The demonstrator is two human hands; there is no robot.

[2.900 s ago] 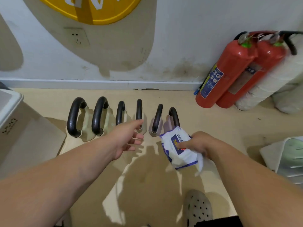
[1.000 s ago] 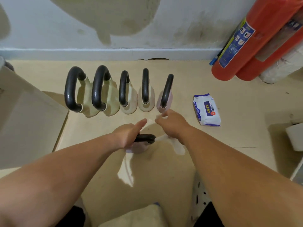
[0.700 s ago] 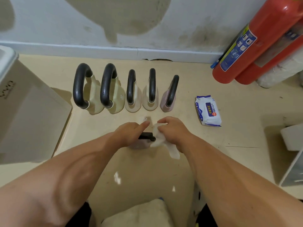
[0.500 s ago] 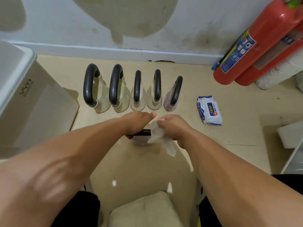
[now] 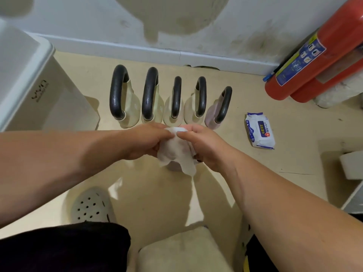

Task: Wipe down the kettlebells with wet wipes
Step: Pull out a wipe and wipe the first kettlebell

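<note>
Fingers point(image 5: 157, 134) of the left hand point(image 5: 145, 142) and of the right hand point(image 5: 204, 146) meet at mid-scene, both pinched narrow on a white wet wipe point(image 5: 174, 152) that drapes between them. The wipe covers most of a small kettlebell point(image 5: 173, 166) standing on the floor directly beneath the hands; only a pale part of its body shows below the cloth, and its handle is hidden.

Surface and room, left to right: a white box-like unit point(image 5: 29, 85) fills the far-left corner; a glossy beige floor point(image 5: 294, 154) runs to a white baseboard point(image 5: 157, 54) and a stained white wall point(image 5: 98, 20). Five kettlebells with black handles stand in a row just beyond the fingers: two larger cream ones point(image 5: 127, 107), two smaller cream ones point(image 5: 176, 107), then a pinkish one point(image 5: 214, 116) nearest the right hand. A wipes packet point(image 5: 259, 130) lies flat on the floor, apart to the right of the hands. Two red fire extinguishers point(image 5: 314, 55) lean at the far right.

Edges and open room: bare floor lies between the row and the baseboard, and between the packet and the hands. Nearer the viewer, a perforated grey clog point(image 5: 92, 207), a dark trouser leg point(image 5: 62, 246) and a pale cushion-like object point(image 5: 180, 250) bound the space.
</note>
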